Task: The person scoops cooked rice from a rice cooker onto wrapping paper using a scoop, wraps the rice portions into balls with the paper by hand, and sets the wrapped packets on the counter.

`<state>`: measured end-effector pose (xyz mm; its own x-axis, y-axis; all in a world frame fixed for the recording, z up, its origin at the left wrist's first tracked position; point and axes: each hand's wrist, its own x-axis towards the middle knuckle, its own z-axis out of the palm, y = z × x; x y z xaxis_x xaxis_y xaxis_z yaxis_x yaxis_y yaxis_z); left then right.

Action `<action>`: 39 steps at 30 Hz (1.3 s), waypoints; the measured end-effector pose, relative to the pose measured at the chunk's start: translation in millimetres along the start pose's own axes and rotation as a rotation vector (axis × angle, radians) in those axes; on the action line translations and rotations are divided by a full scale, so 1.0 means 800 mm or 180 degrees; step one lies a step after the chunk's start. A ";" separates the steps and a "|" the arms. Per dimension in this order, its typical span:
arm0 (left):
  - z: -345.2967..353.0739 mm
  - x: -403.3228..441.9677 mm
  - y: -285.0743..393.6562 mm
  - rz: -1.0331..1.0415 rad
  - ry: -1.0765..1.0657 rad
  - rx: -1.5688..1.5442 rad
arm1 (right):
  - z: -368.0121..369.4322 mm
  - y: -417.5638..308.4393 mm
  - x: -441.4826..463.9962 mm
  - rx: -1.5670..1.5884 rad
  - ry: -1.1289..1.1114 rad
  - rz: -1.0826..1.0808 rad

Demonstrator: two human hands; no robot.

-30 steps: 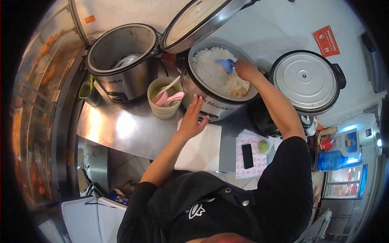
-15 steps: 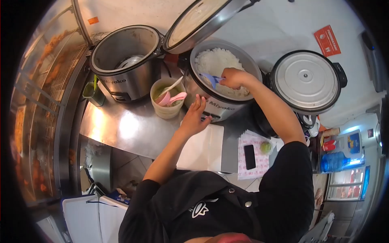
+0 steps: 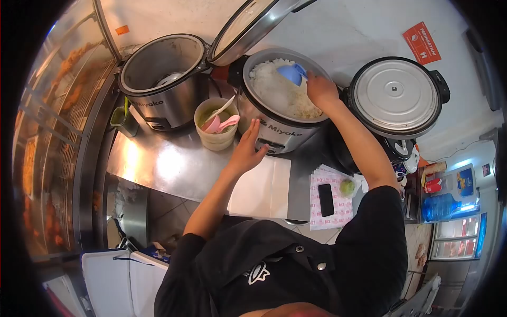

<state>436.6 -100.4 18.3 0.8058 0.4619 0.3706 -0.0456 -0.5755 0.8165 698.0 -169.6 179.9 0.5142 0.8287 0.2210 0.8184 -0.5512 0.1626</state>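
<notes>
My right hand [image 3: 322, 95] grips the handle of a blue rice scoop [image 3: 289, 73] above the white rice [image 3: 268, 82] in the Miyako rice cooker [image 3: 274, 129]. The scoop lies tilted at the far side of the rice. My left hand [image 3: 246, 153] has its fingers stretched out against or close to the cooker's front; contact is hard to tell. Beside it stands a pale tub [image 3: 215, 141] with greenish contents, a pink ladle [image 3: 228, 123] and a white-handled utensil [image 3: 224, 106].
An open cooker [image 3: 163, 100] stands left, a lidded cooker [image 3: 395, 98] right. A raised lid [image 3: 251, 37] leans behind. Paper sheets [image 3: 253, 195] lie at the counter's front. A phone [image 3: 326, 199] and a green round item [image 3: 347, 187] rest on printed wrappers [image 3: 338, 217]. A glass display case [image 3: 58, 137] borders the left.
My right hand has lifted and moved slightly back and right with the scoop, which now shows its blue back above the rice. My left hand stays near the cooker's front.
</notes>
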 end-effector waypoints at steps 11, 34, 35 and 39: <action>-0.004 0.020 0.002 -0.0123 -0.0287 -0.0230 | 0.027 -0.046 0.024 -0.0039 -0.1465 -0.1072; -0.052 -0.250 -0.061 -0.0576 -0.0498 -0.0078 | -0.033 0.055 -0.101 0.5192 -0.2320 0.0986; -0.061 -0.290 -0.060 -0.1061 -0.0642 -0.0438 | -0.041 0.051 -0.126 0.5507 -0.2259 0.1005; -0.097 -0.438 -0.087 -0.2232 -0.0802 -0.0781 | -0.066 -0.004 -0.233 0.5940 -0.2044 0.1643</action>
<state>111.3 -169.6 -134.1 0.8031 0.4783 -0.3553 0.4178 -0.0270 0.9081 586.1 -327.7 188.6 0.3932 0.7985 -0.4558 -0.4037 -0.2954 -0.8659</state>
